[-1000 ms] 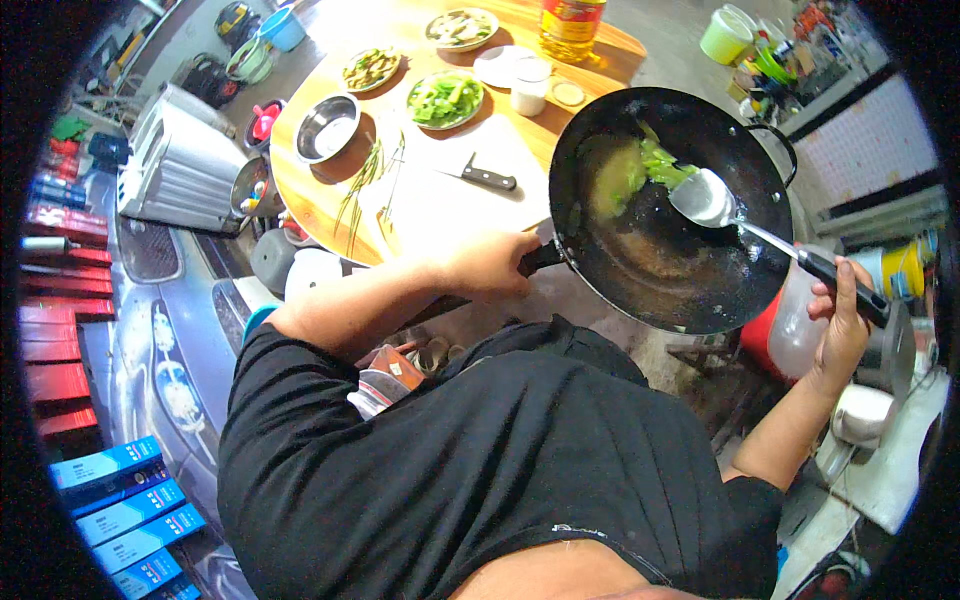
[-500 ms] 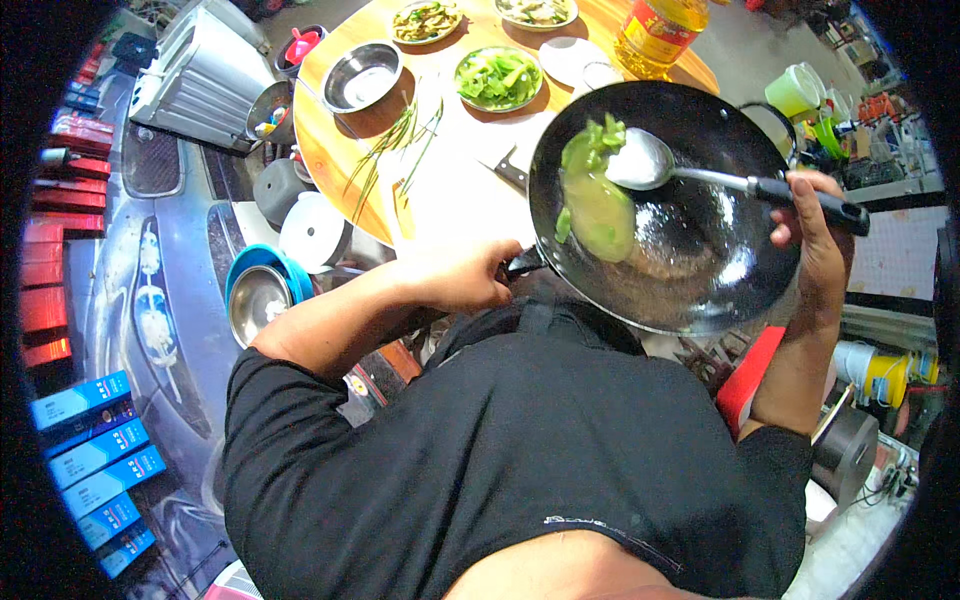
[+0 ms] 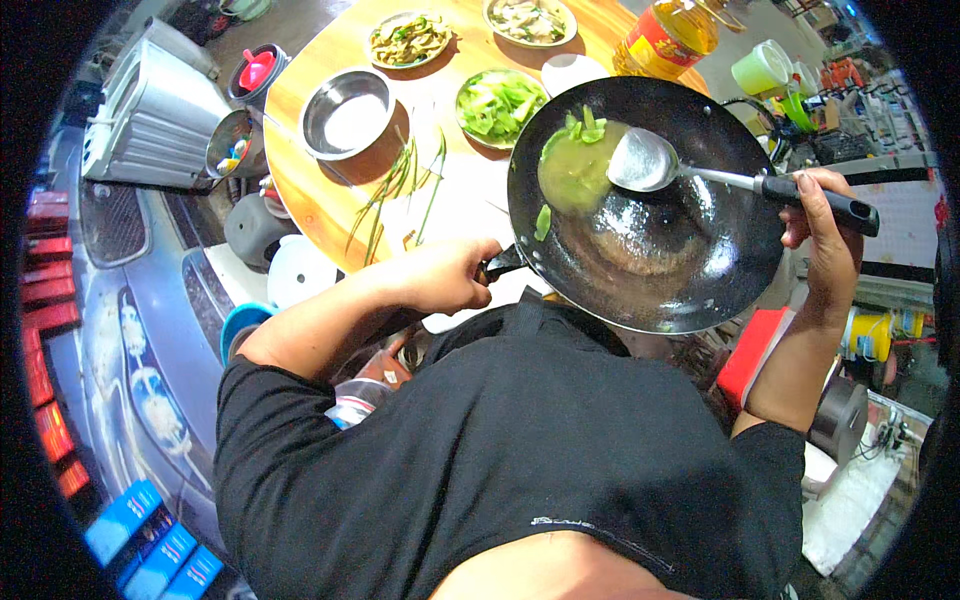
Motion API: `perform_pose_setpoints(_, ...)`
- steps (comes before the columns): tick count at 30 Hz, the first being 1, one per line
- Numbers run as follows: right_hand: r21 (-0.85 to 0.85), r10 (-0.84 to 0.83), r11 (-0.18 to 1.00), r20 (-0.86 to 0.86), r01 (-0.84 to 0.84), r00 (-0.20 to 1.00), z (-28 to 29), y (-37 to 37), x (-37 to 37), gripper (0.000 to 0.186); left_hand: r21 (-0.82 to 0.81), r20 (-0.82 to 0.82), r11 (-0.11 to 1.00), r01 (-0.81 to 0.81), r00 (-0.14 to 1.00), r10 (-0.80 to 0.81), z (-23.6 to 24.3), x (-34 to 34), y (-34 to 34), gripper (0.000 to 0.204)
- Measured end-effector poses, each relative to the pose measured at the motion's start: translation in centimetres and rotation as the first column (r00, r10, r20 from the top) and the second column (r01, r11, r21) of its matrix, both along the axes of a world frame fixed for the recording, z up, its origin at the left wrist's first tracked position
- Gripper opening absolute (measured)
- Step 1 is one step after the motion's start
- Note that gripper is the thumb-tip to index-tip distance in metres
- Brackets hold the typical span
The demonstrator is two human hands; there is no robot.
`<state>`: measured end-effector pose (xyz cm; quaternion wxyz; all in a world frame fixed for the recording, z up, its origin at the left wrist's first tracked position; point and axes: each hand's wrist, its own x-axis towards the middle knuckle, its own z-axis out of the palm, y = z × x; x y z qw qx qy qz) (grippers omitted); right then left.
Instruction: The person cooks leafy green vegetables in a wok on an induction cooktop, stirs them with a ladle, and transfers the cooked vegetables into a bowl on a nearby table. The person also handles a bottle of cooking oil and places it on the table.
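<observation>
My left hand (image 3: 455, 277) is closed round the short handle of a black wok (image 3: 690, 280), which is lifted off the table and tilted toward its far left. Murky greenish liquid (image 3: 585, 175) with pieces of green vegetable (image 3: 588, 127) pools at that side. My right hand (image 3: 825, 222) grips the black handle of a metal spatula (image 3: 645, 162). Its blade is inside the wok, at the edge of the liquid. Just past the wok on the round wooden table (image 3: 300, 185) stand a steel bowl (image 3: 348, 113) and a plate of cut green vegetables (image 3: 498, 108).
Two plates of cooked food (image 3: 411, 40) and an oil bottle (image 3: 665, 38) stand farther back. Green onions (image 3: 385, 190) lie on the table. To the left are a blue car (image 3: 170, 330), a grey stool (image 3: 250, 230) and a blue basin (image 3: 243, 322). A red box (image 3: 750, 350) is beside my right forearm.
The view has shifted a little. The wok sits slightly farther left in it, and the liquid has spread into a rounder pool around the spatula blade. Both hands keep their grips.
</observation>
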<state>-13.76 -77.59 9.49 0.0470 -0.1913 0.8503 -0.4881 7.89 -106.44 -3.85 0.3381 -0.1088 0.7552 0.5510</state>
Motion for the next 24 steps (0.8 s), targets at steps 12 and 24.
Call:
perform_pose_setpoints(12,-0.103,-0.164,0.979,0.1,0.174,0.981,-4.1,-10.9,2.6,0.022,0.01,-0.077,0.954,0.3,0.951,-0.298,-3.4,-4.0,-12.1,0.022)
perform_pose_setpoints(24,0.001,-0.21,0.978,0.023,0.21,0.977,-1.7,-16.2,4.2,0.022,0.115,-0.169,0.921,0.372,0.921,-0.351,-5.1,-3.5,-15.0,0.025)
